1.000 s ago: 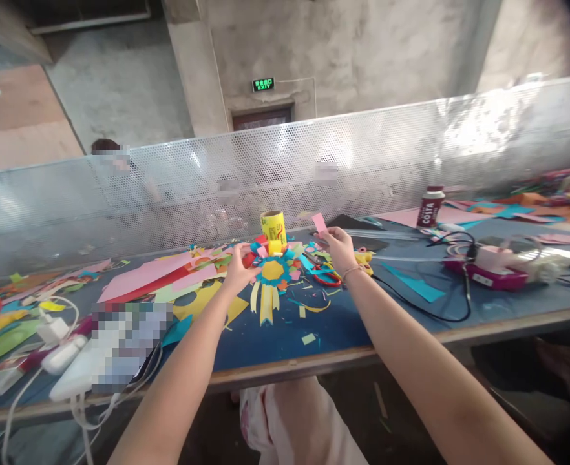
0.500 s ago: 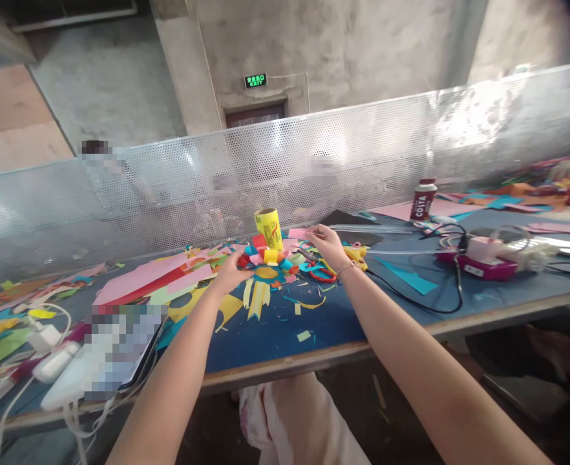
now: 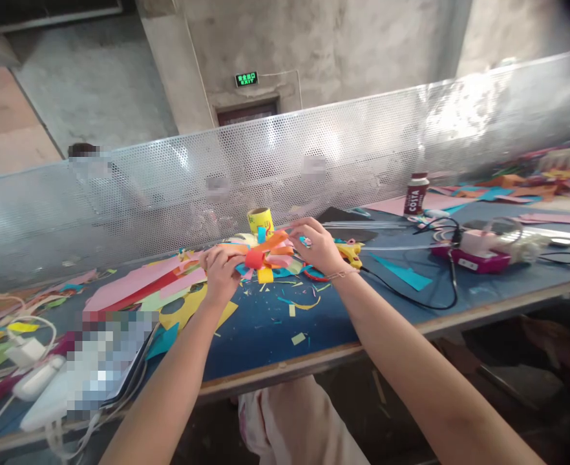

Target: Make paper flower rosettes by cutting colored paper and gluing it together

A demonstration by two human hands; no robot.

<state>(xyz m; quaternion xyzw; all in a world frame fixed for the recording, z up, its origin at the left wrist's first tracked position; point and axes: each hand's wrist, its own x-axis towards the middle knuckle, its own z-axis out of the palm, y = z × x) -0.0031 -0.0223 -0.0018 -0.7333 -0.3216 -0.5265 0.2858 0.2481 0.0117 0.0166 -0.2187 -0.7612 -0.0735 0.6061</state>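
A flower of looped paper strips (image 3: 254,259), in red, orange, yellow, pink and blue, is held up just above the table between my hands. My left hand (image 3: 221,268) grips its left side, fingers curled over the edge. On the right, my right hand (image 3: 316,247) has its fingers bent and closed on the flower's edge, by an orange loop; the fingertips are partly hidden. Behind the flower stands a yellow tape roll (image 3: 260,221). Just right of my right hand lies a yellow glue gun (image 3: 351,253) with a black cord. Red-handled scissors (image 3: 315,276) are partly covered by that hand.
Coloured paper sheets (image 3: 125,281) and a tablet-like device (image 3: 115,361) lie to the left. Small paper scraps (image 3: 298,338) dot the blue tabletop. Rightward are a blue paper piece (image 3: 404,274), a purple power strip (image 3: 479,259) with cables and a brown bottle (image 3: 415,194). A perforated metal screen (image 3: 377,129) stands behind.
The flower has been lifted and tilted, its loops now facing me. My right hand, which held a pink paper strip out to the right, has moved in to the flower's edge.
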